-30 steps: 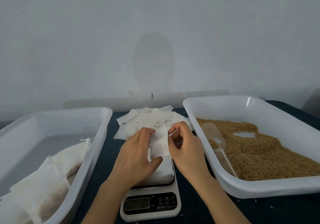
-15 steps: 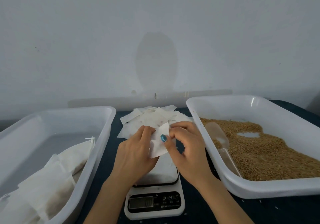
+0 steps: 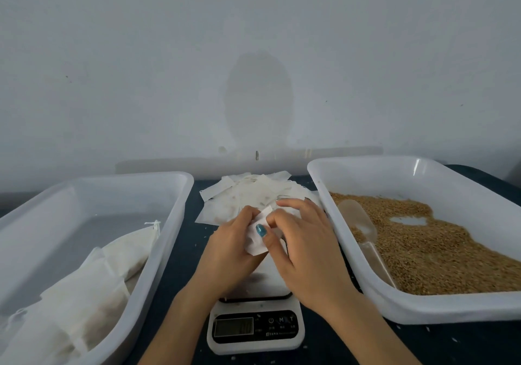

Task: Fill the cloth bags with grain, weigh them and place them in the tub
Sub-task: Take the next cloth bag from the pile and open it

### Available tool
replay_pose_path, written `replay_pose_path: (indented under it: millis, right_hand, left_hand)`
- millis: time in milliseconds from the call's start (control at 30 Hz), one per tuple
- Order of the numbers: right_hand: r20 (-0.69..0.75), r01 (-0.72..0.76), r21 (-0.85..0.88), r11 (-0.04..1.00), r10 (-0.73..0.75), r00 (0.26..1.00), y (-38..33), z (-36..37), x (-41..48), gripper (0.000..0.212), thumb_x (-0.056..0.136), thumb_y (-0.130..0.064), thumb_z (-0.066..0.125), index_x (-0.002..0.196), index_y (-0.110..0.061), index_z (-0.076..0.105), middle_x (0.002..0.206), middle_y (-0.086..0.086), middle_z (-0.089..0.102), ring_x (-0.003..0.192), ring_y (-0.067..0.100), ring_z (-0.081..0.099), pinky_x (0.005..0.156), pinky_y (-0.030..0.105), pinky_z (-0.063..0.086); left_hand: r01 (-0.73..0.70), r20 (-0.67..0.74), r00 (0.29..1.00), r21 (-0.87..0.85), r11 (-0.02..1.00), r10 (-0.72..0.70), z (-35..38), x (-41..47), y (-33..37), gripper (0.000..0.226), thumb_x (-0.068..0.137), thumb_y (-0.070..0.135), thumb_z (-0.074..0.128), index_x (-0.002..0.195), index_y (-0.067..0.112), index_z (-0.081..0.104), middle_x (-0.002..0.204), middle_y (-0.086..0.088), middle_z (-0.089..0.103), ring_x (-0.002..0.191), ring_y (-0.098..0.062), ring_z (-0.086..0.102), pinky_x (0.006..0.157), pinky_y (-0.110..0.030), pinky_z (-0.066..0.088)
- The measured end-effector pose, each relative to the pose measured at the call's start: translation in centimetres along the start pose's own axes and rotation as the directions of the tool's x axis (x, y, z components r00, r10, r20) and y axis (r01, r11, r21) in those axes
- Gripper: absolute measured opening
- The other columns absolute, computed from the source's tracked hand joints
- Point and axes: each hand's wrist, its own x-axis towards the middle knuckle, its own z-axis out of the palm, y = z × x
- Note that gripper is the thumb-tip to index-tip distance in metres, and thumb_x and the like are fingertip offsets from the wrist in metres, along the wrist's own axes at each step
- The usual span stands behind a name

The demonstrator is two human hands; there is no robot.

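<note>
Lifted since a second ago: small flat white cloth bag (image 3: 253,247), then low over the plate of the white digital kitchen scale (image 3: 255,333), now held above the plate's far edge. Right thumb rolled to the front, teal nail showing.

Left grip (image 3: 228,249): fingers curled, pinching the bag's left edge. Right grip (image 3: 307,252): thumb and fingertips pinching the right edge. Bag empty by the look of it, mouth apparently being worked apart.

Key relation for the next move, as judged: clear plastic scoop (image 3: 358,223) lying in the brown grain (image 3: 428,252) of the right white plastic tub (image 3: 318,184), right of the bag, nearer the right grip. Long axis near-to-far along the tub's left wall, handle toward the person.

Left white plastic tub (image 3: 187,195) holding filled bags (image 3: 112,266). Heap of empty bags (image 3: 248,195) behind the grips on the dark tabletop (image 3: 186,252).

Writing: power symbol, "M", "T" on the scale; small line beneath and display unreadable
</note>
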Motion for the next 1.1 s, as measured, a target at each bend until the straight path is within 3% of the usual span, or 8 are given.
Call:
replay_pose_path:
  millis: [100,200,300,433,700,833,1000,1100]
  right_hand:
    - [0.063,-0.132,-0.049,0.990,0.135,0.989,0.5,-3.1,1.6,0.032,0.096,-0.056,0.033,0.104,-0.037,0.057,0.098,-0.026,0.055,0.078,-0.012,0.053,0.064,0.008,0.039]
    - [0.231,-0.256,-0.350,0.901,0.348,0.909,4.2,-7.2,3.5,0.026,0.099,-0.045,0.042,0.105,-0.025,0.057,0.103,-0.010,0.058,0.080,-0.001,0.055,0.063,0.019,0.040]
    - [0.461,-0.211,-0.699,0.683,0.656,0.597,7.7,-9.7,4.0,0.034,0.101,-0.046,0.043,0.096,-0.017,0.059,0.083,-0.003,0.055,0.071,0.012,0.054,0.061,0.026,0.043]
    - [0.623,-0.156,-0.726,0.669,0.737,0.262,9.3,-8.3,3.1,0.048,0.103,-0.037,0.046,0.146,-0.015,0.041,0.094,-0.002,0.057,0.064,0.006,0.053,0.052,0.015,0.045]
    - [0.663,-0.181,-0.688,0.703,0.710,0.239,9.6,-7.0,2.1,0.038,0.107,-0.024,0.034,0.142,-0.017,0.045,0.084,-0.010,0.046,0.064,0.002,0.046,0.054,0.015,0.040]
    - [0.603,-0.292,-0.684,0.669,0.743,0.291,10.3,-7.3,1.9,0.024,0.106,-0.011,0.032,0.098,-0.017,0.053,0.080,-0.003,0.044,0.062,0.007,0.047,0.059,0.021,0.050]
    - [0.348,-0.474,-0.711,0.520,0.845,0.405,11.7,-7.7,1.7,0.056,0.099,-0.003,0.043,0.151,-0.004,0.022,0.119,0.015,0.060,0.093,0.022,0.065,0.083,0.034,0.057]
    - [0.399,-0.438,-0.741,0.509,0.859,0.322,11.7,-7.7,1.5,0.067,0.097,0.002,0.043,0.154,0.003,0.008,0.130,0.021,0.055,0.077,0.016,0.060,0.059,0.020,0.052]
  left_hand:
    - [0.036,-0.022,0.999,0.008,0.999,-0.036,-0.1,0.0,-0.2,0.025,0.076,0.041,0.060,0.095,0.030,0.046,0.078,0.020,0.058,0.069,-0.006,0.056,0.057,-0.030,0.045]
    - [0.064,-0.033,0.997,0.010,0.998,-0.064,-0.2,0.0,-0.2,0.030,0.073,0.044,0.061,0.094,0.033,0.044,0.081,0.019,0.057,0.072,-0.006,0.054,0.057,-0.027,0.041]
    - [0.098,-0.041,0.994,-0.008,0.995,-0.098,-0.3,0.0,0.0,0.033,0.071,0.047,0.060,0.095,0.034,0.043,0.083,0.017,0.057,0.074,-0.007,0.054,0.059,-0.026,0.039]
    - [0.095,-0.035,0.995,0.008,0.995,-0.095,-0.3,-0.1,0.1,0.032,0.080,0.035,0.070,0.097,0.031,0.043,0.084,0.017,0.057,0.076,-0.007,0.055,0.059,-0.026,0.039]
    - [0.089,-0.034,0.996,0.047,0.995,-0.088,-0.3,-0.1,0.2,0.032,0.080,0.037,0.069,0.100,0.028,0.044,0.088,0.014,0.059,0.078,-0.010,0.057,0.064,-0.032,0.050]
    - [0.081,-0.029,0.996,0.070,0.994,-0.079,-0.3,-0.1,0.1,0.033,0.081,0.038,0.068,0.101,0.029,0.044,0.090,0.015,0.058,0.079,-0.011,0.058,0.066,-0.033,0.051]
    - [0.085,-0.028,0.996,0.079,0.993,-0.083,-0.4,-0.2,0.0,0.033,0.081,0.040,0.067,0.101,0.031,0.042,0.092,0.015,0.059,0.080,-0.011,0.059,0.067,-0.034,0.052]
    - [0.088,-0.043,0.995,0.081,0.993,-0.085,-0.4,-0.1,-0.1,0.033,0.081,0.041,0.065,0.102,0.030,0.042,0.090,0.015,0.059,0.079,-0.011,0.059,0.067,-0.032,0.051]
